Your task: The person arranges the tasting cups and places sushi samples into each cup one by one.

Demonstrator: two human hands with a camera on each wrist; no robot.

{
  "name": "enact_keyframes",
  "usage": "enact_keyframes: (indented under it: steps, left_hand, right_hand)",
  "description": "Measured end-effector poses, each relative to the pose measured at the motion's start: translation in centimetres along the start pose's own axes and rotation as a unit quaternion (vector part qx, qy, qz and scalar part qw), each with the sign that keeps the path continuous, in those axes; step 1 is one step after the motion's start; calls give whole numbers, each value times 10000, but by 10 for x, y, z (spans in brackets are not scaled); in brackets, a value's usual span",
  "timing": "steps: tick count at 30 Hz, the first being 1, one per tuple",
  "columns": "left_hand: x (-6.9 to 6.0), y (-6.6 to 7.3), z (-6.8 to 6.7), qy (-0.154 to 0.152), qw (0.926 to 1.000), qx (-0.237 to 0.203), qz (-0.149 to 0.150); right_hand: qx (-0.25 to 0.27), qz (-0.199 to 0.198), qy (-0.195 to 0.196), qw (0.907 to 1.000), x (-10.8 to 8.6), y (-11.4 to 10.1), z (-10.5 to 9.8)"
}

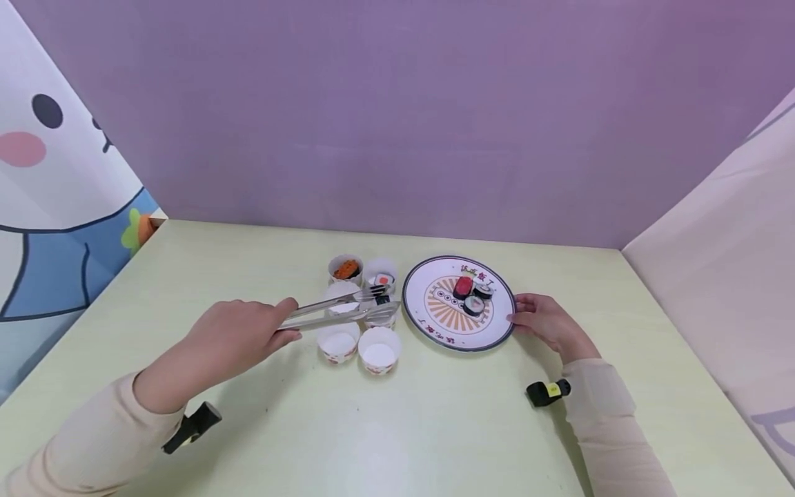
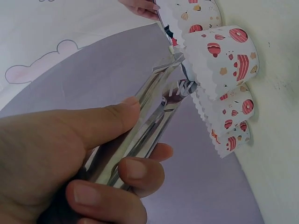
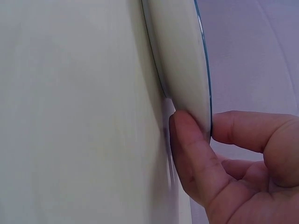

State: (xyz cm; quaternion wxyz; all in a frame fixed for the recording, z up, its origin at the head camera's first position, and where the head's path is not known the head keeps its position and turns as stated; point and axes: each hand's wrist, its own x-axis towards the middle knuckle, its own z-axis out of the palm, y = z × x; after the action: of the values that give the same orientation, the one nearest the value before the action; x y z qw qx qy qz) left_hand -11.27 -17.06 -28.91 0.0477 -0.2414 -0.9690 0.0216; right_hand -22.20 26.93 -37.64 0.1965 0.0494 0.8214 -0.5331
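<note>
My left hand grips metal tongs, thumb on one arm and fingers around the other. The tong tips are over the middle right paper cup, near a dark sushi piece; whether they touch it I cannot tell. With thumb and fingers, my right hand pinches the right rim of a white blue-edged plate. In the right wrist view, fingers lie beneath that rim. The plate bears a red-topped sushi and two sushi rolls.
Paper cups stand in two columns left of the plate. The back ones hold an orange-topped sushi and a pink-centred roll; the front left cup and front right cup look empty. A purple panel rises behind the table.
</note>
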Motion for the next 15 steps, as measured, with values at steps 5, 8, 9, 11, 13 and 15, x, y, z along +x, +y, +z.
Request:
enact_keyframes:
  steps: [5,8,9,11,13,15]
  left_hand:
    - [0,0,1,-54,10000,-47,-7]
    - [0,0,0,-90,9999,-64,-22]
    - [0,0,0,-94,9999,-65,-18]
    - [1,0,0,-111,9999,-60,-13]
    - [1,0,0,-118,9999,-77,-4]
    - [1,0,1,-128,9999,-85,-13]
  right_hand:
    - [-10,-3,30,10000,-1,2,0]
    - [-10,7,14,10000,-1,1,0]
    - [-15,16,10,10000,-1,1,0]
    - [-28,40,10,10000,-1,1,0]
    - [-64,72,37,9999,0,1,0]
    - [-119,116,71,9998,1,1,0]
